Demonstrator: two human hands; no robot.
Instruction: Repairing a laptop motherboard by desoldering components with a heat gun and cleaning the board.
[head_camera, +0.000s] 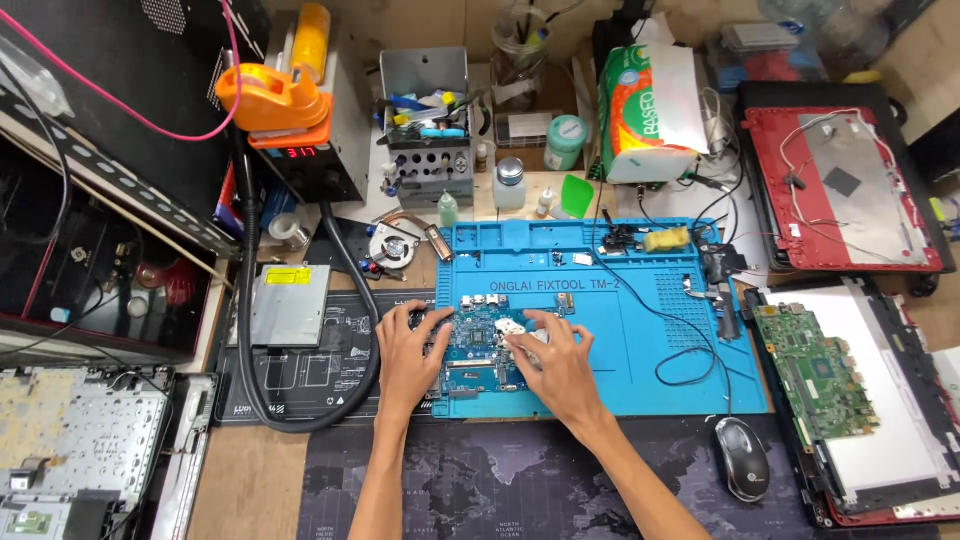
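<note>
Two hands rest on a blue circuit board (478, 345) lying on the blue repair mat (640, 340); left hand (408, 352) steadies its 9 o'clock edge, fingers spread, gripping nothing; right hand (558, 362) lies flat and open over a white patch (511, 327) at 3 o'clock; the step looks like pressing or positioning, and any next move calls for light, even pressure.

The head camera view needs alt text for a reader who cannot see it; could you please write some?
Seen from above, a person's left hand and right hand rest on a blue circuit board lying on a blue work mat. A green circuit board, a mouse and a red laptop shell lie to the right.
</note>
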